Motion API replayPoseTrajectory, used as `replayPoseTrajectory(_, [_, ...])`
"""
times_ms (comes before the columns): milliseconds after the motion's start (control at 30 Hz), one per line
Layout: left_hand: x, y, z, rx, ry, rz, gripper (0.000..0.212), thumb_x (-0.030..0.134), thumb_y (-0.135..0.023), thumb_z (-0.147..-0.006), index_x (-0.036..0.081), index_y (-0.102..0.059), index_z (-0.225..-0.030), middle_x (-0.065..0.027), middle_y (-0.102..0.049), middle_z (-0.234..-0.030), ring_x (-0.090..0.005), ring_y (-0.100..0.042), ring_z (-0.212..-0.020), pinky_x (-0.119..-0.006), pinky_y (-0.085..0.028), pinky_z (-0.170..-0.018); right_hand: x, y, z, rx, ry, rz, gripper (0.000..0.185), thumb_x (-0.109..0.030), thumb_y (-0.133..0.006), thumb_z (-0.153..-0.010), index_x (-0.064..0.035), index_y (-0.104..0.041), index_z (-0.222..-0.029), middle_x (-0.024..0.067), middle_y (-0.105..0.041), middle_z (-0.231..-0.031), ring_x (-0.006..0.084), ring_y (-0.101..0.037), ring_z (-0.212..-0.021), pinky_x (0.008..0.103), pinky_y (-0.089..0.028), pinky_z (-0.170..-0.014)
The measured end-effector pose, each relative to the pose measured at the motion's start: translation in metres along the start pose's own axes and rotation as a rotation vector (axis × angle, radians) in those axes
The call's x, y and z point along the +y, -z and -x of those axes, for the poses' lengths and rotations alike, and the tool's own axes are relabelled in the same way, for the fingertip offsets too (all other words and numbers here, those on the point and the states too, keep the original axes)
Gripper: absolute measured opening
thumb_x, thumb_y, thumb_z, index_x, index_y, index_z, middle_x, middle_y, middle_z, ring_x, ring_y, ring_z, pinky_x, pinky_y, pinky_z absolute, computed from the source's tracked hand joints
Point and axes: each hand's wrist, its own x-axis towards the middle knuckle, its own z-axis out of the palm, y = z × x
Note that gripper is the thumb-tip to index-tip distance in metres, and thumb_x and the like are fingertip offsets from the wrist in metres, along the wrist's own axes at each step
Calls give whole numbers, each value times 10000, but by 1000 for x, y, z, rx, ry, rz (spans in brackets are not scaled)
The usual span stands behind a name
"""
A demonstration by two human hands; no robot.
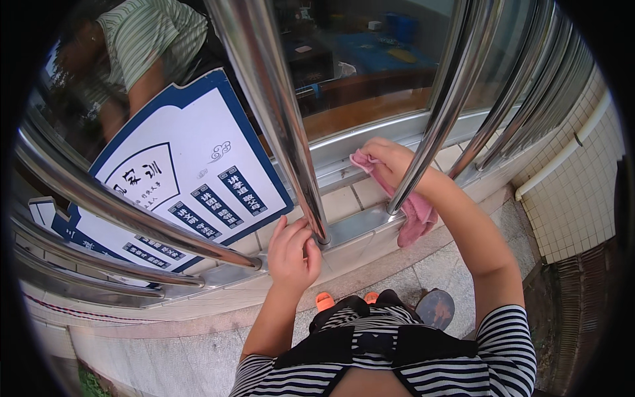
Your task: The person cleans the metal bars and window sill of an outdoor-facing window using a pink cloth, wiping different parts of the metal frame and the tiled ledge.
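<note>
My right hand [389,160] reaches between the upright metal bars and grips a pink cloth [419,218]. Part of the cloth lies at the silver window track [342,168]; the rest hangs over the tiled sill's outer edge, behind the forearm's side. A steel bar [421,159] crosses in front of the cloth. My left hand [296,255] is at the foot of another steel bar [292,124], fingers loosely bent and apart, nothing held; whether it touches the bar is hard to tell. Beside it stands a blue-edged white signboard [198,144] bearing writing, leaning behind the bars.
More steel bars [501,94] line the window on both sides. Through the glass, a blue-covered table [377,54] shows. A striped-sleeved person [149,44] appears in the glass at upper left. A white pipe [560,154] runs along the tiled wall. A round stool-like top [435,308] stands by my feet.
</note>
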Motion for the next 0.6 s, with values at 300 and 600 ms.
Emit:
replayPoseTrajectory(300, [4, 4, 0, -43, 10, -47, 231, -23, -554, -705, -15, -571, -935, -168, -608, -963, -310, -594, -917, -470, -445, -918, -1, 1, -12, -281, 51, -164, 256, 74, -478, -730, -6, -605, -937, 125, -548, -930, 294, -551, -876, 323, -442, -788])
replayPoseTrajectory(600, [2, 1, -2, -17, 33, -74, 215, 12, -575, -689, 10, -613, -901, -123, -616, -973, -258, -598, -879, -448, -463, -893, -10, -7, -21, -392, 76, -136, 167, 22, -489, -743, -27, -607, -852, 128, -557, -909, 320, -565, -855, 341, -450, -777])
